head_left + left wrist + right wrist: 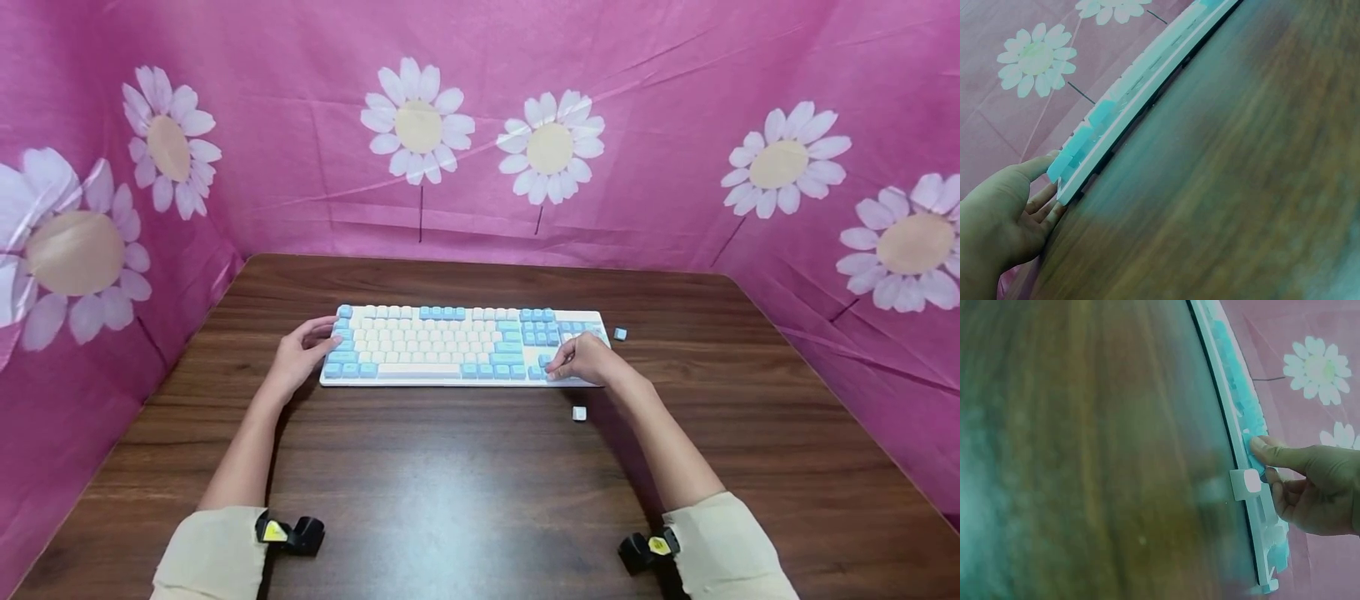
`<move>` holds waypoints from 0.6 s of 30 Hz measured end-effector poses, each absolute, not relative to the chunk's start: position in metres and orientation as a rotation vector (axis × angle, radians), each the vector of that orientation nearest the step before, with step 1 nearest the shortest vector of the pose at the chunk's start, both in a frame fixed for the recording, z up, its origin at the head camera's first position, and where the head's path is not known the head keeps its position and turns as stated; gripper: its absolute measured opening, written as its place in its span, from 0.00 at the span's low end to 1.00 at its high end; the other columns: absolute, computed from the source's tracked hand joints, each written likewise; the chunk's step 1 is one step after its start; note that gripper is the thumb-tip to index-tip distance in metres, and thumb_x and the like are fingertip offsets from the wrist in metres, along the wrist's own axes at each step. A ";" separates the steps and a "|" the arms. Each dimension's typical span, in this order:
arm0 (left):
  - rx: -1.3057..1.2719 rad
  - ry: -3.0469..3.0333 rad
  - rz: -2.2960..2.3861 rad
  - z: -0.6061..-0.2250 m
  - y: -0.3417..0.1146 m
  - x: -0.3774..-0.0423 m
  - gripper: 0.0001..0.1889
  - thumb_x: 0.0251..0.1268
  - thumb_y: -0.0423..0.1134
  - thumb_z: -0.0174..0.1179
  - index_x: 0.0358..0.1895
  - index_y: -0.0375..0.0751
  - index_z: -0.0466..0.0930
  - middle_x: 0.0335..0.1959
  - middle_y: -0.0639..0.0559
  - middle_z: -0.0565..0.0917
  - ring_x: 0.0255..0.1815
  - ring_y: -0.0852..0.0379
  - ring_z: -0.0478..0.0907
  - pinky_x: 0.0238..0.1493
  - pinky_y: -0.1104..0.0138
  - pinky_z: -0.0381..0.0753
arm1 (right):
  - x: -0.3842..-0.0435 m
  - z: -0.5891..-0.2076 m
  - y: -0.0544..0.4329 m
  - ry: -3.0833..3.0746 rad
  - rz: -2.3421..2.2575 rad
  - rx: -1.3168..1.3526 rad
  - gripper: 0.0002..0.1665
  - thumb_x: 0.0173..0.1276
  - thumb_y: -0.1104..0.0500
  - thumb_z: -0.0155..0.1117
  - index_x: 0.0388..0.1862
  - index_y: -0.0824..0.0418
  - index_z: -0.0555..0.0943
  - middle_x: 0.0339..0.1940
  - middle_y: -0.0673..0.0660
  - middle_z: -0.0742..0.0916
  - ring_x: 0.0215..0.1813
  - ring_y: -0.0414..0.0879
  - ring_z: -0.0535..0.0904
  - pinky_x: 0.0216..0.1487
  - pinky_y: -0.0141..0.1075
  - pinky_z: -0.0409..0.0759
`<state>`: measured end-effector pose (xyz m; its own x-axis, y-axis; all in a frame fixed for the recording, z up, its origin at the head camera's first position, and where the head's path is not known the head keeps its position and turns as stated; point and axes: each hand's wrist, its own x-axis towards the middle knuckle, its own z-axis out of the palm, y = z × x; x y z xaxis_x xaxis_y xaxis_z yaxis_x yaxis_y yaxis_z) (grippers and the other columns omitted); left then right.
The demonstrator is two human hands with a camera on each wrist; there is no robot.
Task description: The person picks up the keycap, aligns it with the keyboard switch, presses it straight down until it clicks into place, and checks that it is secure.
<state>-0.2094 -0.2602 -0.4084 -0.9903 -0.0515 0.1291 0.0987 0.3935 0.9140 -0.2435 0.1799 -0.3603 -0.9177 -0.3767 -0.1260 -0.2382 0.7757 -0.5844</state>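
A white and light-blue keyboard (420,342) lies lengthwise across the brown table. My left hand (297,357) holds its left end, with the thumb over the blue edge keys (1063,165) and the other fingers at the side of the case. Over the lower right part, beside the arrow keys, my right hand (588,360) pinches a blue keycap (1255,464) between thumb and index finger. The palm and wrist cover part of the number pad. A loose white keycap (579,413) sits in front of the keyboard, and a loose blue keycap (620,334) lies past its right end.
The wooden table (420,475) extends toward me and to both sides. A pink cloth (300,167) with white daisies hangs behind it and along the sides. Black wrist devices (300,533) are strapped over both beige sleeves.
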 end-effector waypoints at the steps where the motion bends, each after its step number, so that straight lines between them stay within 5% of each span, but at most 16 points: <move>1: -0.043 -2.506 -1.658 -0.409 -0.260 -0.210 0.23 0.66 0.38 0.55 0.62 0.31 0.66 0.57 0.31 0.71 0.55 0.42 0.67 0.50 0.63 0.65 | -0.243 -0.361 0.181 2.734 -0.846 -0.484 0.07 0.48 0.60 0.75 0.22 0.62 0.86 0.25 0.53 0.86 0.30 0.39 0.74 0.35 0.33 0.71; 7: -0.051 -2.505 -1.652 -0.407 -0.258 -0.208 0.23 0.66 0.39 0.56 0.61 0.32 0.67 0.56 0.32 0.71 0.54 0.43 0.68 0.51 0.62 0.65 | -0.243 -0.362 0.184 2.730 -0.852 -0.496 0.07 0.49 0.59 0.74 0.24 0.62 0.86 0.28 0.53 0.86 0.33 0.41 0.76 0.38 0.35 0.72; 18: -0.068 -2.488 -1.644 -0.407 -0.257 -0.208 0.23 0.65 0.40 0.56 0.60 0.32 0.69 0.54 0.33 0.73 0.53 0.44 0.68 0.50 0.64 0.66 | -0.236 -0.360 0.185 2.714 -0.906 -0.626 0.03 0.53 0.62 0.71 0.24 0.61 0.84 0.23 0.48 0.83 0.25 0.40 0.71 0.29 0.35 0.70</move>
<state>-0.2076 -0.2574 -0.4073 -0.9864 -0.0492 0.1571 0.1252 0.3953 0.9100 -0.2358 0.1854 -0.3603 -0.8872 -0.4569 -0.0645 -0.3266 0.7205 -0.6117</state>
